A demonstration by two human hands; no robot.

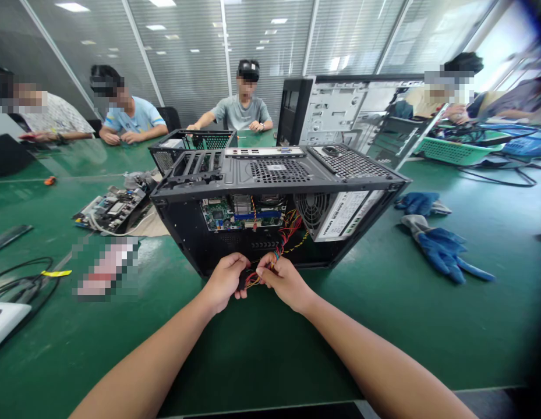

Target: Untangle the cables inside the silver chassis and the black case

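In the lower middle of the frame, the left hand (224, 282) and right hand (285, 283) meet knuckle to knuckle just in front of an open computer case (235, 169) lying on its side on the green table (384, 326). Both hands are curled shut on a bundle of wires (286, 234). The red, yellow and black strands run from inside the case, beside the power supply (340, 212), down into the gap between the two sets of fingertips. Their ends are pinched there and mostly hidden by the fingers, so I cannot tell whether there is a plug on them. A circuit board (235, 212) sits deeper inside the case, above the hands. Blue gloves (440, 247) lie at middle right, well apart from the hands.
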